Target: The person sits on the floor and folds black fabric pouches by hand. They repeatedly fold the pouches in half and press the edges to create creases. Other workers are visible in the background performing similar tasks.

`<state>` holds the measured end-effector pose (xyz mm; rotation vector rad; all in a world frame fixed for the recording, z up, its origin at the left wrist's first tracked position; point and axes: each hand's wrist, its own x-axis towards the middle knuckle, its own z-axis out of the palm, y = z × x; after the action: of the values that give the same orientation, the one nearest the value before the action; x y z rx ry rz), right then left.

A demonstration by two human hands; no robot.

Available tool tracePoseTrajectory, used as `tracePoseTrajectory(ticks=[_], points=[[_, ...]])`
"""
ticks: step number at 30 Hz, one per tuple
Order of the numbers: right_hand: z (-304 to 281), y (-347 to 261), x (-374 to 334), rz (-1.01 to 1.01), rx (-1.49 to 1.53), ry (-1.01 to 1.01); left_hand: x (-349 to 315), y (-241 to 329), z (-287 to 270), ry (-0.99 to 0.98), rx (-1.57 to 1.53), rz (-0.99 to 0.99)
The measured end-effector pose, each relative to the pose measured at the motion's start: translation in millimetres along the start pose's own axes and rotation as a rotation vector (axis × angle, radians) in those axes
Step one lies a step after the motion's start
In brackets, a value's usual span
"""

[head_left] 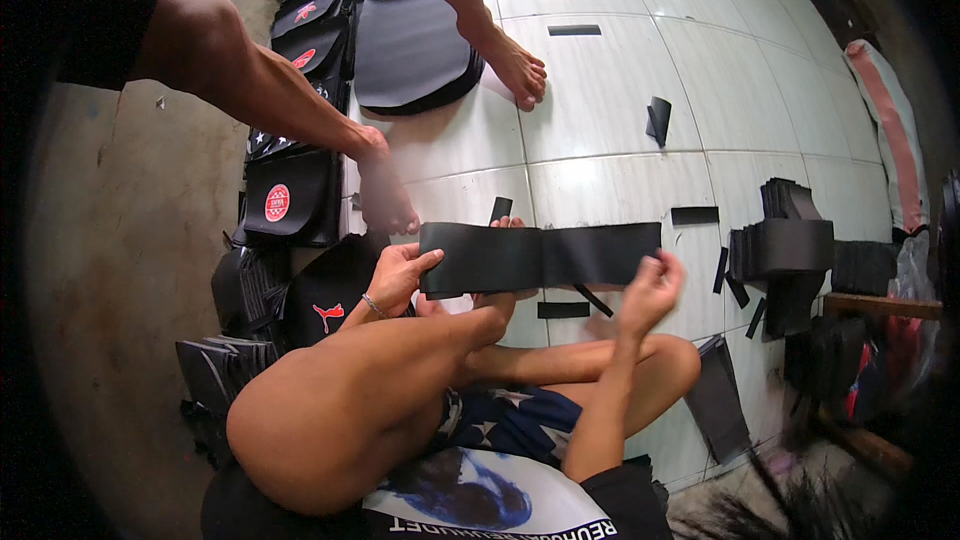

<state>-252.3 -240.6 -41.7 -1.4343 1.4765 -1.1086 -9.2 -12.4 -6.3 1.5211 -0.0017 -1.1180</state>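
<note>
I see black lettering (pixel 500 532) on the white cloth shirt (pixel 550 491), six o'clock; a red round badge (pixel 277 203) on a black flap (pixel 314 188), nine.

Glossy white tiled floor (pixel 600 90) centre and right, glare at far end. Grey-brown concrete floor (pixel 120 290) left. Brown wooden rail (pixel 880 307) right.

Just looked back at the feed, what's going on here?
The left hand holds a long black strip by its left end. The right hand is at the strip's right end, slightly blurred, so its grip is unclear. Black scraps lie on the tiled floor, a stack of black pieces sits to the right, and another person's bare feet stand ahead.
</note>
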Motion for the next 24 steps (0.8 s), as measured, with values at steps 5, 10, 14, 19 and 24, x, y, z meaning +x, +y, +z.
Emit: tracePoseTrajectory(ticks=[5, 10, 14, 19, 24], points=[[64.7, -58.0, -110.2, -0.111, 0.177, -0.656, -8.0, 6.3, 26.0, -0.048, -0.039, 0.003], [83.6, -53.6, -133.1, -0.216, 0.247, -0.622, -9.1, 1.7, 23.0, -0.026, 0.038, 0.072], [84.5, -35.2, -126.0, -0.124, 0.289, -0.605, -4.0, -4.3, 25.1, -0.100, 0.033, 0.037], [60.8, -2.5, -79.1, 0.100, 0.293, -0.642, -13.2, 5.6, 13.5, -0.050, -0.034, 0.028], [2.8, 4.4, -2.8, 0.028, -0.100, 0.392, -4.3, 2.6, 19.8, -0.070, -0.002, 0.014]])
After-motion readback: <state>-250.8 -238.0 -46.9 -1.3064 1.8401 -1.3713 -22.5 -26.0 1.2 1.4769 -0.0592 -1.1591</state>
